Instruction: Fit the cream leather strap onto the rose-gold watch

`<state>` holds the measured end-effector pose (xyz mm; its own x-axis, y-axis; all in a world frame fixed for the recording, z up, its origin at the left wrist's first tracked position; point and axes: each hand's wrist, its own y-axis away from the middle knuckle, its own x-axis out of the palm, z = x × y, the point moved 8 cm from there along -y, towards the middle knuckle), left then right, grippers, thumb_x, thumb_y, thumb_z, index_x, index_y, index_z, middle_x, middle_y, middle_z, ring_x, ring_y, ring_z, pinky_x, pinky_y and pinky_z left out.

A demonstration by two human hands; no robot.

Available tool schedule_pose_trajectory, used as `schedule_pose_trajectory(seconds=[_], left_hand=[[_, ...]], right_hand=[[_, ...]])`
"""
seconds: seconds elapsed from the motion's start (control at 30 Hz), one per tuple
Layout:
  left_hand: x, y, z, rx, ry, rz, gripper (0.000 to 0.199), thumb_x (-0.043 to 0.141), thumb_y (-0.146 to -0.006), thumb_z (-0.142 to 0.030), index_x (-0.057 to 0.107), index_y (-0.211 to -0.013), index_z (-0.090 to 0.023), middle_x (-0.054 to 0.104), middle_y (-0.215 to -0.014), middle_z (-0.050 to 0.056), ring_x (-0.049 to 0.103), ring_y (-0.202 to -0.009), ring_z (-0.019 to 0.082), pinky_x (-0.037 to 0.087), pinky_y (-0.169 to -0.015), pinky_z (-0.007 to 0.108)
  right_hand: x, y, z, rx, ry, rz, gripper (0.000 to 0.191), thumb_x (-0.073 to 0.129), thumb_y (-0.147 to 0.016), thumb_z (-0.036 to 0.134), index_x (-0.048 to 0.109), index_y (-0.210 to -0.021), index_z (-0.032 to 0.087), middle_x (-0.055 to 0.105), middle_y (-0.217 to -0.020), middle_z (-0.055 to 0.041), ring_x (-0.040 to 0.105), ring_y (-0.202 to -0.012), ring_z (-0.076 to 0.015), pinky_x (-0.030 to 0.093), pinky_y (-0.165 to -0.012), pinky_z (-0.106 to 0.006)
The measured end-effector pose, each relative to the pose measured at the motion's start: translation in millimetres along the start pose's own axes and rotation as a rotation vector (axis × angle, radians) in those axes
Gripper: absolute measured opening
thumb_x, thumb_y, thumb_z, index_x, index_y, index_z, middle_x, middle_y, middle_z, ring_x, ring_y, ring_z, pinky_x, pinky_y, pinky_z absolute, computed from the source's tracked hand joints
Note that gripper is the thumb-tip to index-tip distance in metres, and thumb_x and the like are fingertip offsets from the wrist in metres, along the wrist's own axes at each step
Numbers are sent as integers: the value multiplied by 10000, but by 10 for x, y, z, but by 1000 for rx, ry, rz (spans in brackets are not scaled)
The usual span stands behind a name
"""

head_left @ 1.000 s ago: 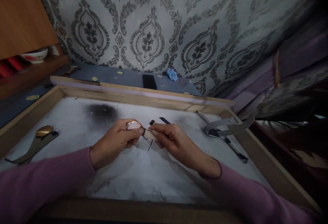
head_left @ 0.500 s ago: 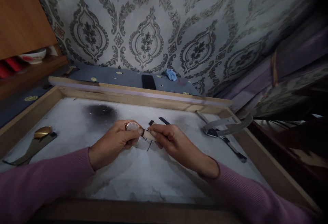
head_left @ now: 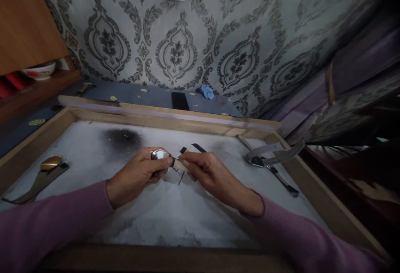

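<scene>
My left hand (head_left: 142,171) grips a round watch (head_left: 159,154) with a shiny metal face or back turned up. Its thumb presses at the watch's right edge, where a strap (head_left: 179,165) joins. Fingers closed, my right hand (head_left: 206,171) pinches that light-coloured strap and what looks like a thin metal piece beside the watch. The exact contact is partly hidden by my fingertips. Just beyond the hands lie a dark strap piece (head_left: 199,148) and a small dark strap end (head_left: 183,150). A thin dark stick (head_left: 181,177) shows below the strap.
A gold watch (head_left: 51,163) with a grey-brown strap lies at left on the white work surface. At right rests another watch (head_left: 256,160) with grey straps. A wooden rim (head_left: 175,116) borders the surface. Behind it are a black phone (head_left: 180,101) and blue cloth (head_left: 206,91).
The watch's metal surface now catches a brighter reflection, tilted slightly. Both hands keep nearly the same hold; the whole view has shifted a little.
</scene>
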<state>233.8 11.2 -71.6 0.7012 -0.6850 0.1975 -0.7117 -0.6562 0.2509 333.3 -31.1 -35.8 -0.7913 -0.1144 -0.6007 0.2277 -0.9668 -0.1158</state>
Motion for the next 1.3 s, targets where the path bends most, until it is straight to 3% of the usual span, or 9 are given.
schedule_pose_trajectory(seconds=[0.73,1.3], left_hand=[[0,-9,31,-45,30,29,253,661,-716,-314,478,-637,-158,372,-499,-79,244,-462,51,130,-426,232],[24,-13,0,-23,-12,74,273,632,-745,-352,462,-634,-169,363,-507,-79,238,-467,58,134,-441,249]], right_hand=[[8,18,-34,17,28,-2,222,417,-928,171,595,-800,140,452,-596,30,398,-540,-88,297,-514,-215],[1,28,-31,27,47,-25,237,418,-926,180,573,-750,144,470,-589,30,417,-532,-83,299,-522,-211]])
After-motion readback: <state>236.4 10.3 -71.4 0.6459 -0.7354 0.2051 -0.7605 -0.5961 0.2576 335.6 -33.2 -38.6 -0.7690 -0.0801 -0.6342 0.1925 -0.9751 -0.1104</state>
